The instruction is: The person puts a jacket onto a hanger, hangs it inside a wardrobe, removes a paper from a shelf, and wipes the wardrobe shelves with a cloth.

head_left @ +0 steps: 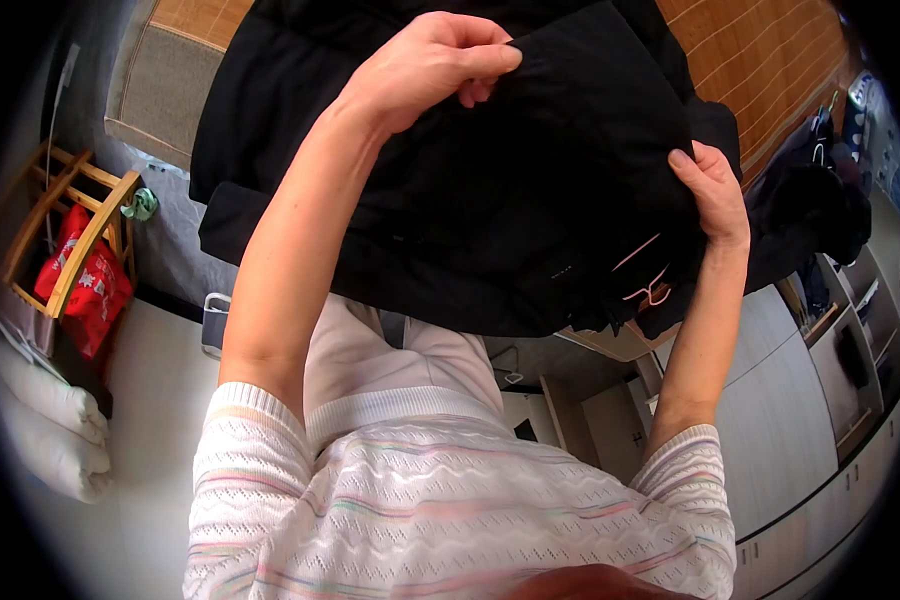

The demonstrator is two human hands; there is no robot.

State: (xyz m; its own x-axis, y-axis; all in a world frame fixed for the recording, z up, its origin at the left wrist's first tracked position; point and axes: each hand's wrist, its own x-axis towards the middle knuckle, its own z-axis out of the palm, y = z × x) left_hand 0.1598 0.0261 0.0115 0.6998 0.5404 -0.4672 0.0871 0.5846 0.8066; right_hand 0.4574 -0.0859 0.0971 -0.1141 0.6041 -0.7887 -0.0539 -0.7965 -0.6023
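A large black garment (450,220) spreads across the upper middle of the view, over a bed-like surface with an orange-brown cover. My left hand (445,62) pinches the garment's upper edge between thumb and fingers. At the right, my right hand (710,190) grips another edge of the same cloth, thumb on top. Between the two hands the black fabric is raised and stretched. A thin pinkish hanger (650,290) shows against the garment's lower right part. Most of the garment's folds are too dark to tell apart.
A wooden rack (95,235) with a red bag (88,285) stands at the left, above rolled white bedding (55,430). Dark clothes (815,205) hang at the right, near open shelves (855,350) and pale cabinets (770,400). The orange-brown cover (760,60) shows at the upper right.
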